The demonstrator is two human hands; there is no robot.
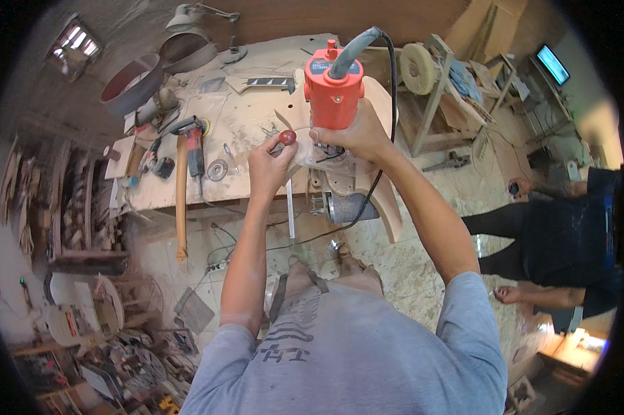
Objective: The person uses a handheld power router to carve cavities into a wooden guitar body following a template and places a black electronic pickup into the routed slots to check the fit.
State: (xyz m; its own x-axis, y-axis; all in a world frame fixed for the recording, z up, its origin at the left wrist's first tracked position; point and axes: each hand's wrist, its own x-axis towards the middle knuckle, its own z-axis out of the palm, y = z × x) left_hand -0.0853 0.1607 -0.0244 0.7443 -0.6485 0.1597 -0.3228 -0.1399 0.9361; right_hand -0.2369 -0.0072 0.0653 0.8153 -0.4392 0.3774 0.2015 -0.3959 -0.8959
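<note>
1. We find the orange-red router [334,97] directly ahead of the person, over the near side of the workbench [243,114], with both hands already on it.
2. Its long axis runs roughly upright, cord end uppermost; we cannot judge any slight lean from this overhead view.
3. The right hand [357,138] is the nearer to the motor housing and touches it. The left hand [269,164] sits just left of the housing, at the red ball knob [288,137].
4. We note the right hand spread to the width of the housing and clasping its lower part, thumb on the near face; its fingers behind are hidden.
5. The left hand is curled closed about the knob, thumb and fingers meeting round it.
6. The left forearm [246,256] rises nearly straight; the right forearm [426,211] slants inward from the right, elbow well out.
7. Below the router lies pale curved wood [388,207], one limb sweeping past the bench edge. We cannot tell whether the base sits flush on it.
8. The black cable [393,90] loops to the right of the router and passes beneath the right forearm.
9. Left of the left hand we record a metal disc [217,170] and a red angle grinder [195,152].
</note>
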